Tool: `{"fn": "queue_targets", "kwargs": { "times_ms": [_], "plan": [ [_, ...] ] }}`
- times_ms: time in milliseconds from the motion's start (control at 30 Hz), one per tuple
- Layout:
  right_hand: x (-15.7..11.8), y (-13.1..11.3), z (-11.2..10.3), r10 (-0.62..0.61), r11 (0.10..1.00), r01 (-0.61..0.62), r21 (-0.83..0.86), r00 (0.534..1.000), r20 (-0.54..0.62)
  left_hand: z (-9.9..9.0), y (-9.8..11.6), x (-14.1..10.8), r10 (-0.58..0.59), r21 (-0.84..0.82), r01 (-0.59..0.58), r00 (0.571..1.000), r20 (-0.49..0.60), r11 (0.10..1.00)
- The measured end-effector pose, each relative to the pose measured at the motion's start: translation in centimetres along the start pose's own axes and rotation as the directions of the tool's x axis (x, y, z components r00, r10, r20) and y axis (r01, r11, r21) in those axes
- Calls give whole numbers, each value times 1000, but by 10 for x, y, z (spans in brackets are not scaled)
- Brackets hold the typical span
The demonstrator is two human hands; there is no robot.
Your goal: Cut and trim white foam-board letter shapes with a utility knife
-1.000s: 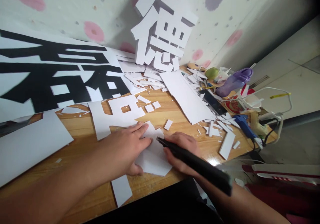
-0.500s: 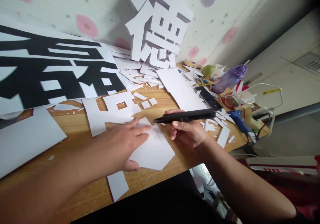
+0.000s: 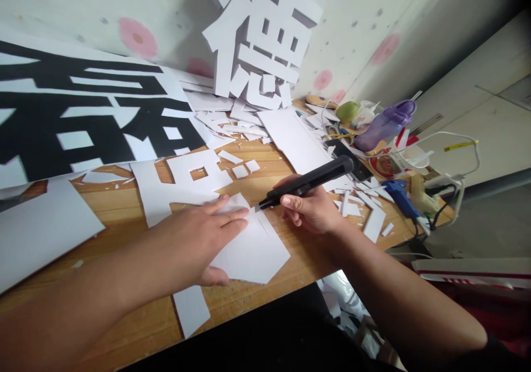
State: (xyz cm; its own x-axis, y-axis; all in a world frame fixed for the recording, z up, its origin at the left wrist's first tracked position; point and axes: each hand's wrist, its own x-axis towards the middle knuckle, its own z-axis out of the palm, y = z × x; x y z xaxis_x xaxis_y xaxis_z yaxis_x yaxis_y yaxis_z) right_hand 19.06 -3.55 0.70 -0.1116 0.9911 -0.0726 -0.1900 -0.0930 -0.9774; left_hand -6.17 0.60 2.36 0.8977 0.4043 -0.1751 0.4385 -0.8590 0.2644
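The white board piece (image 3: 253,250) lies on the wooden table (image 3: 311,258) and serves as the landmark. On its left part the left hand (image 3: 211,233) presses flat, fingers slightly spread. At its upper right edge the right hand (image 3: 311,206) grips a black cutter (image 3: 311,181), tip at or just above the board; the exact contact is hard to make out. Beyond the piece, a large white cut-out character (image 3: 265,40) leans against the wall. To its upper left lies a black-printed sheet (image 3: 83,112).
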Motion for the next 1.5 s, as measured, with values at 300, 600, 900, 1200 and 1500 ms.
{"fn": "queue_targets", "kwargs": {
  "times_ms": [300, 600, 900, 1200, 1500],
  "plan": [
    [0, 1, 21, 24, 999, -14, 49, 977, -210, -4, 0, 1, -19, 7, 19, 1000, 18, 1000],
    [2, 9, 34, -67, 993, 31, -110, 939, -338, 1, -4, 1, 5, -14, -5, 1000, -14, 1000],
    [1, 14, 34, -117, 977, 58, -205, 949, -291, -3, -2, 1, -17, -9, 17, 999, 46, 1000],
    [1, 8, 36, -130, 948, 29, -316, 944, -303, -1, -3, 2, -29, 32, 27, 997, 65, 999],
    [5, 1, 37, -195, 877, 44, -479, 943, -270, 3, -1, 2, -47, 48, 43, 995, 92, 998]
  ]
}}
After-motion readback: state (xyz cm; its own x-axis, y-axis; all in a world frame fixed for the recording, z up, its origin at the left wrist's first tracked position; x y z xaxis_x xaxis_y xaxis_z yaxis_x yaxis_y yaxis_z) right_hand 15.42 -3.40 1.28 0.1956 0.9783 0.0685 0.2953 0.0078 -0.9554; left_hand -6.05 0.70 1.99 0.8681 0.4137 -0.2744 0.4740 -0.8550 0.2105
